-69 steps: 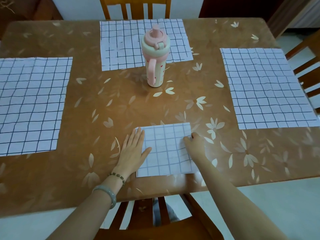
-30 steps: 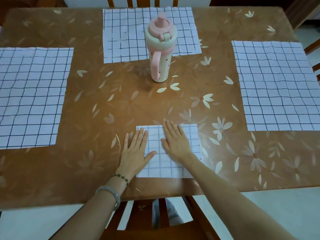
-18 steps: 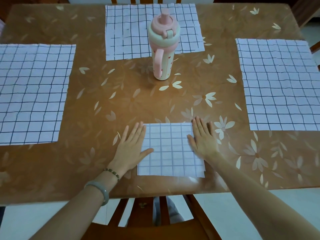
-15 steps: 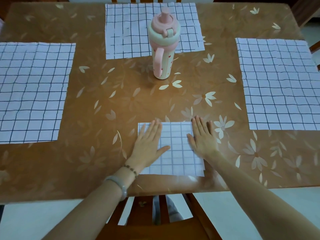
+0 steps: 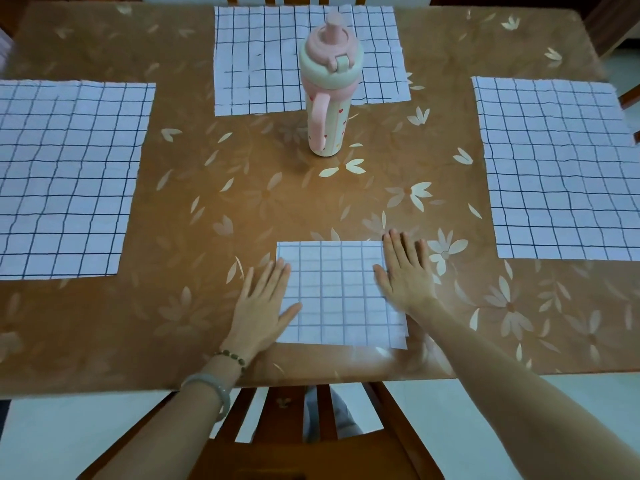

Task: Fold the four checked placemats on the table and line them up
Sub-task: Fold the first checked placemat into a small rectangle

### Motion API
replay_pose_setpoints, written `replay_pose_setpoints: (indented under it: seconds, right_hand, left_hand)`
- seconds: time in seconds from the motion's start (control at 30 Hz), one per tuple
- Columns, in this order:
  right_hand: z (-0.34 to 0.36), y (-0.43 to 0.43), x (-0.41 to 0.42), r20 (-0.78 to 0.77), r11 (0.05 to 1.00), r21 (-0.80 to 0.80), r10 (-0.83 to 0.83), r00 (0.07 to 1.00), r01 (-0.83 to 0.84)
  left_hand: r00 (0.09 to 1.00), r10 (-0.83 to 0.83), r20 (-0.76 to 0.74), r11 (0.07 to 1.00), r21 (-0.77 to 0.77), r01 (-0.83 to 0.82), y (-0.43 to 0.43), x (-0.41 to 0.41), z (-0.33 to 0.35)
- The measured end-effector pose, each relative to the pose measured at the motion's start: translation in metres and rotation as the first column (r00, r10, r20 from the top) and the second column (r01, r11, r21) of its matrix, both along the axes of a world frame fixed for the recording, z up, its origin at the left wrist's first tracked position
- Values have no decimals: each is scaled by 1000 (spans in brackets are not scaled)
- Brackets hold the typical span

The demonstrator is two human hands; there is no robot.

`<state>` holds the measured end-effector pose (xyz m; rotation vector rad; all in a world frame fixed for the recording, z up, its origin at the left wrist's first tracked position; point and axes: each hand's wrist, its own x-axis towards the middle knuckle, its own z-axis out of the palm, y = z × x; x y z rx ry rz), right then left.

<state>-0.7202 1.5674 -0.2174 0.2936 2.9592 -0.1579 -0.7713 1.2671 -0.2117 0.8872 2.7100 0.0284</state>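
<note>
A folded checked placemat (image 5: 337,292) lies near the table's front edge, its faint grid side up. My left hand (image 5: 261,306) rests flat at its left edge, thumb on the cloth. My right hand (image 5: 405,271) lies flat on its right edge, fingers straight. Three more checked placemats lie unfolded: one at the left (image 5: 65,178), one at the far middle (image 5: 270,60), one at the right (image 5: 561,168).
A pink and cream bottle (image 5: 329,88) with a handle stands upright at the table's middle, in front of the far placemat. The brown flowered table (image 5: 214,209) has a wooden chair (image 5: 311,441) below its front edge and another at the far side.
My left hand slid from the middle of the folded placemat back to its left edge. My right hand stays on the right edge.
</note>
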Motion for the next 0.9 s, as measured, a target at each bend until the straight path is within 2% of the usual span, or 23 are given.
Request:
replay_pose_setpoints:
  seconds: [0.1, 0.17, 0.23, 0.3, 0.4, 0.47, 0.5, 0.57, 0.63, 0.73, 0.83, 0.9]
  right_hand:
    - [1, -1, 0, 16, 1000, 22, 4, 1000, -4]
    - [2, -1, 0, 19, 1000, 26, 8, 1000, -8]
    - [3, -1, -1, 25, 999, 32, 14, 1000, -15]
    - [5, -3, -1, 22, 999, 34, 12, 1000, -12]
    - [4, -3, -1, 30, 999, 48, 15, 999, -16]
    - [4, -3, -1, 41, 998, 55, 17, 999, -19]
    - [5, -3, -1, 47, 998, 53, 21, 999, -24]
    - [6, -4, -2, 59, 998, 60, 32, 998, -35]
    - [10, -9, -5, 28, 998, 63, 1, 1000, -2]
    - [22, -34, -10, -103, 1000, 11, -27, 994, 28]
    - [30, -74, -11, -252, 982, -154, 66, 965, -108]
    - [30, -105, -8, -261, 934, -310, 98, 960, -180]
  left_hand:
    - [993, 114, -12, 993, 14, -114, -11, -2, 8]
    - [963, 263, 59, 955, 124, -268, -1, 1, 18]
    - [881, 430, 198, 835, 285, -472, 19, 5, 29]
    - [780, 532, 329, 685, 374, -625, 38, 6, 37]
    - [631, 649, 426, 515, 364, -776, 55, 2, 42]
    - [518, 715, 469, 435, 282, -855, 58, -3, 45]
    - [482, 727, 489, 428, 226, -875, 58, -5, 46]
    - [471, 708, 527, 454, 171, -874, 56, -7, 50]
    - [476, 661, 581, 452, 198, -870, 51, -9, 51]
    - [481, 634, 606, 433, 237, -870, 34, -12, 55]
    - [504, 649, 569, 450, 247, -858, 8, -17, 58]
    - [499, 651, 572, 449, 239, -861, -7, -21, 62]
